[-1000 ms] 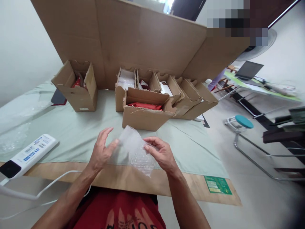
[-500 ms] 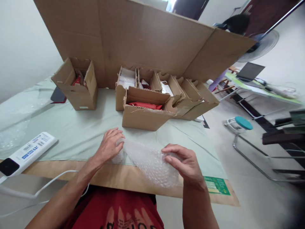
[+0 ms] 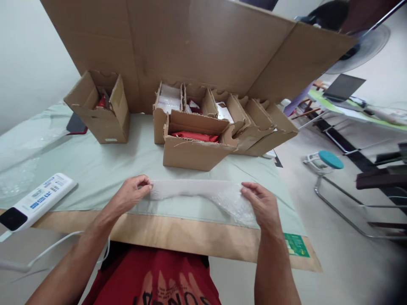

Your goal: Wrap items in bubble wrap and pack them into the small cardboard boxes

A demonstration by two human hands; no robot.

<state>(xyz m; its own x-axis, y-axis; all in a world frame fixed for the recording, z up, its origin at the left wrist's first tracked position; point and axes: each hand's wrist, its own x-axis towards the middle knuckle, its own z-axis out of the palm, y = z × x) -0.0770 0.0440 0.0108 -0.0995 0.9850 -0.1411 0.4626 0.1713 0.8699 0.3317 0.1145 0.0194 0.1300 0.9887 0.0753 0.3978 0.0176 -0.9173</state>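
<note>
A sheet of clear bubble wrap is stretched wide between my two hands, just above the pale green cloth near the table's front edge. My left hand pinches its left end, fingers closed. Its right end is gripped by my right hand, where the sheet sags and bunches a little. Right behind the wrap stands an open cardboard box with a red item lying inside.
More open cardboard boxes stand in a row behind, one apart at the left, all before a tall cardboard screen. A white power strip with cable lies left. Loose bubble wrap at far left. A stool stands right.
My hands have moved apart, pulling the crumpled bubble wrap out into a long flat strip and lowering it toward the cloth.
</note>
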